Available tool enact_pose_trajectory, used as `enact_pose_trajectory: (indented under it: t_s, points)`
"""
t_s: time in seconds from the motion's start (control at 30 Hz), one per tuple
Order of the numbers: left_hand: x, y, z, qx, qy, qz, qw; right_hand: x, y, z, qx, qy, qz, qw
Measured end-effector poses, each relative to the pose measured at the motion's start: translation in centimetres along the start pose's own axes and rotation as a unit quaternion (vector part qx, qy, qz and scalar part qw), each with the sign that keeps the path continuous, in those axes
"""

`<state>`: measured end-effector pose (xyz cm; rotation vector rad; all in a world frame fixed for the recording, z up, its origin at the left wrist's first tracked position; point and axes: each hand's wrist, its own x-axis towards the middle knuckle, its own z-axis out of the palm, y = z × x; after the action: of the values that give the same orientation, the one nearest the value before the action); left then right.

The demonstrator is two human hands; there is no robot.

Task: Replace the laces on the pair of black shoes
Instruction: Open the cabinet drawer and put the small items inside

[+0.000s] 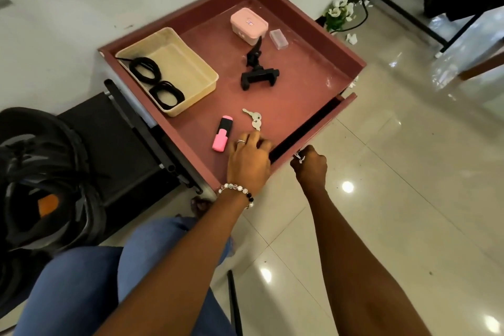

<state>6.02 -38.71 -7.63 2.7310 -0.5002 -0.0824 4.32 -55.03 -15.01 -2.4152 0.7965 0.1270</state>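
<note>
Bare-skinned and beaded at the wrist, your left hand (249, 157) lies loosely spread on the front edge of the reddish-brown open drawer (308, 63), gripping nothing, while your right hand (311, 163) is curled tight around a small silver key or pull at the drawer's front. Steady the drawer with the right and reach the left past the pink highlighter (222, 133) and silver keys (253, 118) to the coiled black laces (155, 80) in the cream plastic tray (191, 68); no black shoes show.

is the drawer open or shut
Open: the drawer is pulled out, its inside in full view with the tray, keys and highlighter lying in it.
</note>
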Motion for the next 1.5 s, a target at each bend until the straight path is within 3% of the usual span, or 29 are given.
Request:
enact_pose_trajectory:
  t_s: [0.17,0.3,0.5,0.67,0.83,0.97,1.07,1.17,1.3,1.4,1.5]
  points:
    - [-1.2,1.2,1.2,0.011,0.035,0.011,0.999,-3.1,5.7,-2.7,0.029,0.004,0.048,0.998]
    - [-2.2,4.1,1.9,0.026,0.021,0.08,0.996,-5.4,9.4,-4.7,0.032,0.011,0.086,0.996]
    - [-4.3,6.1,3.3,0.04,-0.116,0.089,0.988,-7.7,12.4,-6.7,0.015,0.012,0.111,0.994]
    - [-4.4,5.7,3.3,0.026,-0.155,0.08,0.984,-8.4,12.6,-7.3,0.005,0.008,0.124,0.992]
    - [-4.3,5.2,3.0,-0.101,-0.132,0.049,0.985,-8.2,11.0,-7.6,-0.002,0.007,0.175,0.985]
    - [-3.0,5.5,0.1,-0.265,-0.043,0.007,0.963,-7.7,6.8,-10.0,0.03,0.158,0.232,0.959]
    - [-1.3,4.8,-3.0,-0.294,0.038,-0.041,0.954,-7.0,2.7,-10.4,0.055,0.239,0.141,0.959]
    - [0.7,2.4,-6.2,-0.247,0.074,-0.147,0.955,-6.1,-1.7,-9.3,0.121,0.188,0.032,0.974]
    - [1.6,-1.5,-8.4,-0.129,-0.063,-0.269,0.952,-4.9,-7.8,-6.8,0.151,0.071,-0.091,0.982]
    - [2.5,-2.9,-8.4,-0.029,-0.078,-0.219,0.972,-3.2,-11.2,-3.8,0.116,-0.007,-0.167,0.979]
    - [3.6,-3.5,-7.7,-0.003,-0.093,-0.193,0.977,-1.6,-12.5,-1.1,-0.028,-0.059,-0.24,0.969]
